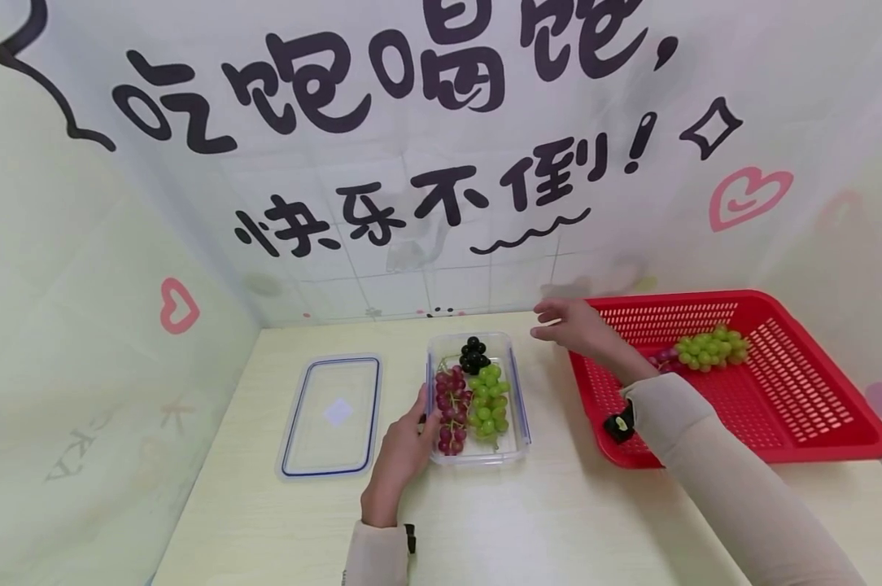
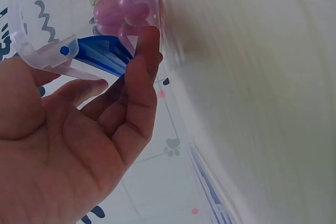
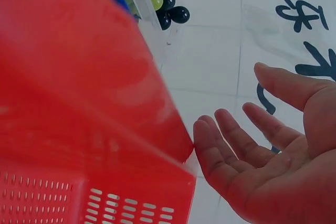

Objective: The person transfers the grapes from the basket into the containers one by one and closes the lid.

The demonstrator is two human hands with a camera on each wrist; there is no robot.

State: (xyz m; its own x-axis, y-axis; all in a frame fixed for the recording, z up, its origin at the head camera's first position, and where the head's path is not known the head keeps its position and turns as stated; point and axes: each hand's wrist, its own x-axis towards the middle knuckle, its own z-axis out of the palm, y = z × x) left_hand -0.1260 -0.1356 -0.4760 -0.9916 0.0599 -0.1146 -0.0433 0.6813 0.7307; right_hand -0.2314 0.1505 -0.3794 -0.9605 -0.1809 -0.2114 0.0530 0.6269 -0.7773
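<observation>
A clear plastic container [image 1: 514, 446] with blue-edged sides holds red grapes [image 1: 451, 411], green grapes [image 1: 490, 400] and a small black bunch [image 1: 473, 356]. My left hand [image 1: 404, 450] is at its left side, thumb near the rim. In the left wrist view, loosely bent fingers [image 2: 137, 95] lie by the blue latch [image 2: 102, 53], one fingertip against the container wall. My right hand [image 1: 576, 327] holds nothing, raised by the back left corner of a red basket [image 1: 766, 299]; its fingers [image 3: 231, 135] are relaxed and spread from the thumb.
Left of the container, a clear lid [image 1: 331, 452] with a blue seal lies flat on the pale table [image 1: 499, 529]. More green grapes [image 1: 712, 348] and a few red ones [image 1: 664, 358] are in the basket. Behind the table hangs a printed white sheet [image 1: 412, 285].
</observation>
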